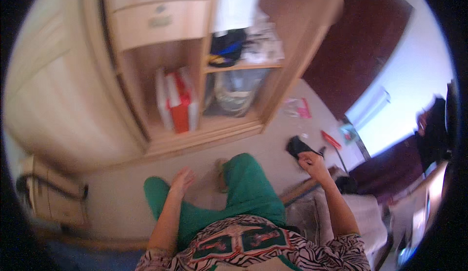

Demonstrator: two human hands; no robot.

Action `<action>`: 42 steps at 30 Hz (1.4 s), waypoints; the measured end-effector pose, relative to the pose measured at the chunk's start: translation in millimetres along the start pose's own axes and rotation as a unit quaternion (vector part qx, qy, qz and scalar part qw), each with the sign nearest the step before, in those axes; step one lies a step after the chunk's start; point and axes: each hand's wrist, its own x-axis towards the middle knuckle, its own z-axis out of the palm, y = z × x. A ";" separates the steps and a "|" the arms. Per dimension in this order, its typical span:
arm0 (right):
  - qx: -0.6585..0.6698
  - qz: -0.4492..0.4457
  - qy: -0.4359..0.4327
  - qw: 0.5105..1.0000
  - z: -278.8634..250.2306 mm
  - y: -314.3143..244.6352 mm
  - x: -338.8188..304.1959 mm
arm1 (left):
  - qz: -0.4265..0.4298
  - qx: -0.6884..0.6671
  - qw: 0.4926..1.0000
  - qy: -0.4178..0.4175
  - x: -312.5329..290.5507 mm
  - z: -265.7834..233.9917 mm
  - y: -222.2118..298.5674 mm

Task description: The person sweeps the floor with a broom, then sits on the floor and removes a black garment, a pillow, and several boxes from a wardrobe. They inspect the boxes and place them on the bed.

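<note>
My left hand [182, 180] is above my green-trousered left leg, holding nothing, its fingers loosely apart and slightly blurred. Off to the right, my right hand [311, 164] is closed, with its fingertips against a dark, soft-looking black item [297, 146]. That item seems to be in my fingers; blur hides its exact kind. Ahead of me stands an open wooden wardrobe [204, 133]. In its lower left compartment sits a red and white box [178, 105]. A clear bag [234, 93] with pale contents fills the lower right one.
Folded clothes [263, 41] lie on the shelf above the bag, beneath a hanging white garment [237, 2]. A drawer [161, 22] is at upper left. On the floor at right are a pink and clear packet [298, 108] and a red object [331, 139]. A small wooden cabinet [56, 193] stands left.
</note>
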 end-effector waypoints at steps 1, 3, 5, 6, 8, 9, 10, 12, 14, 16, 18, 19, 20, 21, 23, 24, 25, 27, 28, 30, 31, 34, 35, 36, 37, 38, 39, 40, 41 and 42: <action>-0.016 -0.042 -0.042 0.998 18.8 -6.7 10.0 | 0.000 0.006 1.000 0.022 -1.1 6.8 11.5; -0.038 -0.072 -0.112 0.990 55.7 -23.1 35.4 | 0.017 0.013 0.999 0.036 5.8 19.0 37.9; -0.054 -0.085 -0.173 0.980 91.0 -45.2 63.1 | 0.036 0.023 0.998 0.049 17.0 22.4 58.8; -0.037 -0.117 -0.191 0.974 107.1 -56.4 78.4 | 0.051 0.034 0.997 0.047 25.2 20.0 65.6; -0.013 -0.154 -0.232 0.961 141.4 -82.1 106.7 | 0.077 0.046 0.995 0.054 42.1 9.6 74.4; -0.007 -0.160 -0.242 0.957 160.7 -96.5 121.1 | 0.089 0.045 0.993 0.061 54.3 3.2 78.6; -0.003 -0.163 -0.254 0.953 180.8 -112.1 136.4 | 0.101 0.044 0.992 0.067 66.1 -3.0 82.7; 0.014 -0.184 -0.268 0.946 226.1 -137.9 171.0 | 0.121 0.066 0.985 0.100 90.7 -14.5 83.5; 0.007 -0.235 -0.263 0.936 275.3 -165.6 204.8 | 0.130 0.071 0.982 0.116 105.9 -21.6 81.9; -0.019 -0.277 -0.250 0.927 324.6 -190.7 240.3 | 0.116 0.052 0.983 0.132 113.2 -19.5 80.0; -0.034 -0.293 -0.230 0.927 373.7 -211.0 272.1 | 0.126 0.035 0.987 0.090 114.1 -9.4 80.2; -0.035 -0.328 -0.197 0.923 397.5 -217.9 286.8 | 0.128 0.021 0.989 0.067 113.5 -3.9 82.5; -0.073 -0.314 -0.207 0.924 422.1 -224.7 303.6 | 0.147 0.041 0.987 0.053 111.3 1.2 86.1; -0.105 -0.329 -0.200 0.917 448.2 -231.3 319.4 | 0.167 0.060 0.984 0.032 107.5 5.0 90.2; -0.190 -0.336 -0.195 0.902 489.2 -235.8 341.5 | 0.177 0.088 0.980 0.023 99.2 9.0 101.9; -0.246 -0.328 -0.196 0.891 505.5 -235.6 351.0 | 0.167 0.095 0.981 0.033 96.0 9.7 107.9; -0.301 -0.320 -0.195 0.877 519.4 -235.7 358.6 | 0.159 0.100 0.981 0.044 92.3 10.1 114.0; -0.389 -0.314 -0.177 0.848 542.1 -230.3 372.0 | 0.174 0.092 0.979 0.050 86.7 9.2 122.9; -0.418 -0.322 -0.147 0.837 550.9 -225.9 375.8 | 0.184 0.088 0.978 0.052 84.7 7.9 125.9; -0.399 -0.312 -0.128 0.853 566.9 -219.7 384.5 | 0.169 0.083 0.981 0.041 81.9 4.7 130.5; -0.412 -0.312 -0.128 0.846 574.6 -217.9 389.2 | 0.161 0.082 0.983 0.036 80.5 3.1 131.8; -0.441 -0.359 -0.083 0.819 597.7 -213.9 390.8 | 0.134 0.056 0.988 0.047 78.9 -1.0 135.0; -0.448 -0.383 -0.055 0.806 605.7 -215.2 392.8 | 0.138 0.062 0.987 0.047 79.4 -2.4 136.2; -0.421 -0.344 -0.064 0.837 614.7 -218.5 395.4 | 0.142 0.068 0.986 0.047 79.7 -3.7 137.5; -0.393 -0.308 -0.073 0.864 624.7 -223.1 397.9 | 0.147 0.070 0.986 0.048 79.7 -4.9 138.3; -0.370 -0.252 -0.101 0.889 632.5 -226.7 400.6 | 0.142 0.064 0.987 0.042 80.0 -5.8 139.0; -0.307 -0.221 -0.090 0.921 638.8 -229.2 403.5 | 0.135 0.053 0.989 0.039 79.5 -7.0 139.2; -0.248 -0.168 -0.097 0.949 643.8 -231.5 407.0 | 0.123 0.043 0.991 0.034 79.4 -7.8 139.3; -0.186 -0.114 -0.105 0.970 647.7 -232.8 408.8 | 0.132 0.048 0.989 0.037 79.3 -8.7 139.3; -0.189 -0.082 -0.097 0.974 649.4 -233.1 411.0 | 0.136 0.053 0.988 0.038 79.1 -9.4 138.9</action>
